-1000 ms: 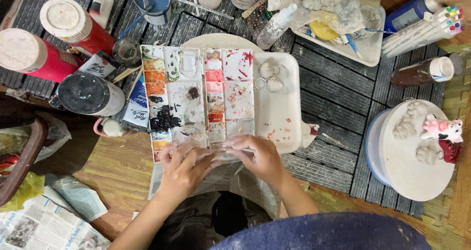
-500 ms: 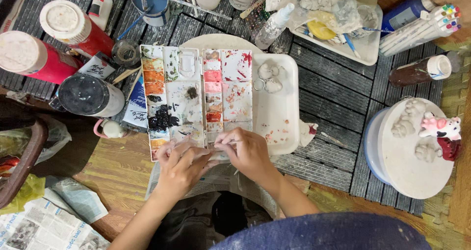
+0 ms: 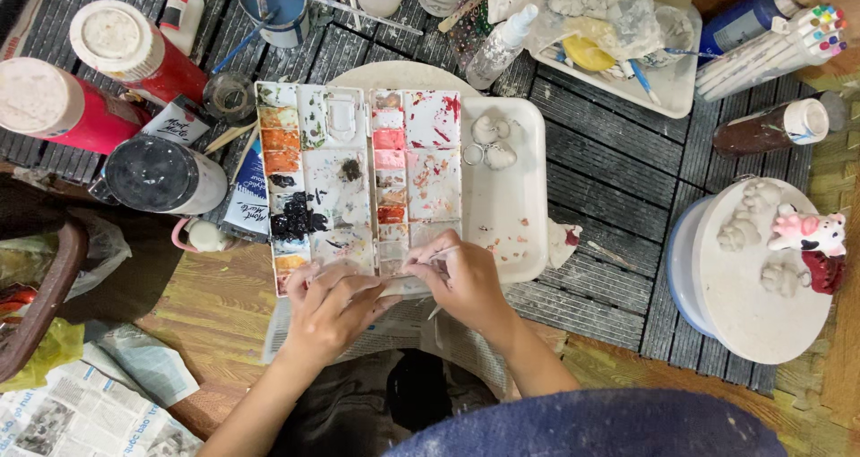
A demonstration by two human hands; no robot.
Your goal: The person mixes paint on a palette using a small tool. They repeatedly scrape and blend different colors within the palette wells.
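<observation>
seen from above: left hand (image 3: 330, 306) and right hand (image 3: 461, 278) close together at the near edge of a paint-stained white palette (image 3: 358, 175) on a dark slatted surface (image 3: 600, 179). right fingers (image 3: 421, 264) pinched on a thin brush (image 3: 436, 256); left fingers (image 3: 309, 278) curled on something small, too hidden to tell. red paint bottles (image 3: 134, 49) far left; white tub (image 3: 757, 273) with small clay figures (image 3: 811, 235) right.
</observation>
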